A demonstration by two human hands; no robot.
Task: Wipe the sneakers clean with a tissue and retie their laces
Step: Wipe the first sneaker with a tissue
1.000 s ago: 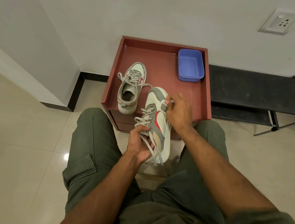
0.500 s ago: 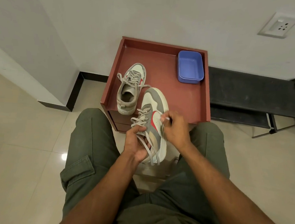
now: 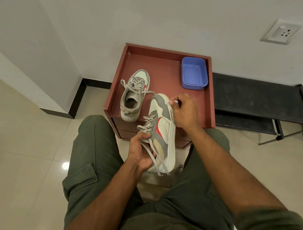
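Observation:
A white, grey and red sneaker [image 3: 161, 128] is held tilted on its side above my lap, toe pointing away, its loose grey laces hanging over my palm. My left hand [image 3: 140, 153] grips it at the heel and collar. My right hand [image 3: 185, 112] pinches a small white tissue [image 3: 171, 102] against the toe edge of that shoe. The second sneaker [image 3: 134, 95] stands upright on the red-brown cabinet top [image 3: 168, 74], at its left front, laces untied and spread.
A blue plastic tub [image 3: 194, 73] sits at the cabinet's back right corner. A black low rack [image 3: 260, 101] stands to the right against the wall. My knees in green trousers flank the cabinet front. A wall socket [image 3: 280, 33] is at upper right.
My right hand slid with the tissue from the shoe's side up to its toe edge. The held sneaker shifted a little in my left hand's grip.

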